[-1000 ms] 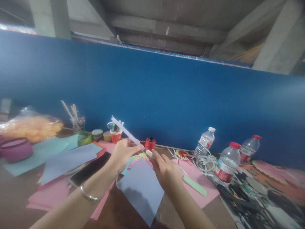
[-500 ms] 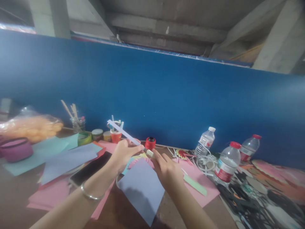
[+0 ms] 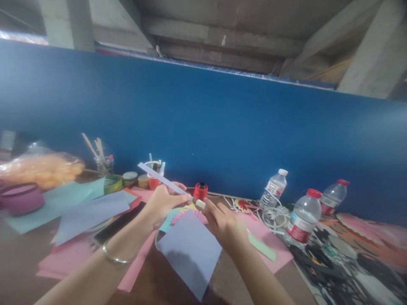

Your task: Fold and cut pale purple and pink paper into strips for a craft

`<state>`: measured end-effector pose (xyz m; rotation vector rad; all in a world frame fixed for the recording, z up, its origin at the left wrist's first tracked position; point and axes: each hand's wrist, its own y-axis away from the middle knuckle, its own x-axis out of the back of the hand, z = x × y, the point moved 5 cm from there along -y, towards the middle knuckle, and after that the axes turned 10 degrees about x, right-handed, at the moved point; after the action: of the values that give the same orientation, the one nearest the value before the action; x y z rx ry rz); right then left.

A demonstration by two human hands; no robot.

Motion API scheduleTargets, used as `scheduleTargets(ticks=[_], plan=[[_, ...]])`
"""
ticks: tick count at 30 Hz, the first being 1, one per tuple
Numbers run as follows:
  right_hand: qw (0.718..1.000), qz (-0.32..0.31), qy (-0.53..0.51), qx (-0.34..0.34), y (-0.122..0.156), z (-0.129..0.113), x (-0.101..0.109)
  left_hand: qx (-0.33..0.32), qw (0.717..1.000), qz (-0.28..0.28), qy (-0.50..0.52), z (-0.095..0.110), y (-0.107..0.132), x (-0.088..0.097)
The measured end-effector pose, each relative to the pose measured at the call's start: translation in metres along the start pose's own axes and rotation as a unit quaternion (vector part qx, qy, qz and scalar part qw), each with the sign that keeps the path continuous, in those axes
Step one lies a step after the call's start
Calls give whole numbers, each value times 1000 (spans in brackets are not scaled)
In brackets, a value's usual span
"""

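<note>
My left hand (image 3: 163,203) pinches a narrow lavender paper strip (image 3: 159,176), whose free end slants up to the left. In my right hand (image 3: 224,222) is a small cream-coloured tool (image 3: 200,204) with a greyish tip against the strip's lower end; its exact kind is unclear. Below both hands lies a lavender paper sheet (image 3: 190,254), one corner towards me. Behind that sheet, a pleated pink paper piece (image 3: 199,215) partly shows. A red roll (image 3: 200,191) with a dark centre stands just beyond my fingertips.
Coloured sheets (image 3: 92,214) and a dark phone-like slab (image 3: 117,224) lie on the left. A red cup (image 3: 154,182) holds tools at the back. On the right are plastic bottles (image 3: 303,218), a pink sheet (image 3: 267,262) with a green strip (image 3: 261,246), and cluttered cords (image 3: 330,271).
The strip's free end has shifted left and slightly down, my left forearm moving a little left with it. My right hand has moved slightly right, still holding the cream-coloured tool.
</note>
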<state>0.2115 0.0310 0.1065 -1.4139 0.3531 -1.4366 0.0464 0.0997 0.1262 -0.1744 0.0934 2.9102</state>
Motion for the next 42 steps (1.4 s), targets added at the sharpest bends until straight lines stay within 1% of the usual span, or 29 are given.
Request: scheduleTargets(ticks=[9, 16, 21, 26, 38, 42], plan=[[1000, -14, -9, 4, -3, -2, 2, 2, 1000, -15, -1, -1, -2, 2], [1000, -1, 3, 12, -4, -1, 5, -10, 1000, -21, 0, 0, -2, 6], [1000, -8, 8, 24, -5, 0, 6, -8, 999, -31, -19, -1, -4, 7], [1000, -4, 2, 19, -5, 1, 7, -6, 999, -30, -31, -2, -4, 8], [999, -27, -17, 15, -2, 5, 3, 8, 997, -35, -74, 5, 0, 10], [999, -21, -13, 29, -3, 3, 4, 11, 996, -43, -83, 7, 0, 12]])
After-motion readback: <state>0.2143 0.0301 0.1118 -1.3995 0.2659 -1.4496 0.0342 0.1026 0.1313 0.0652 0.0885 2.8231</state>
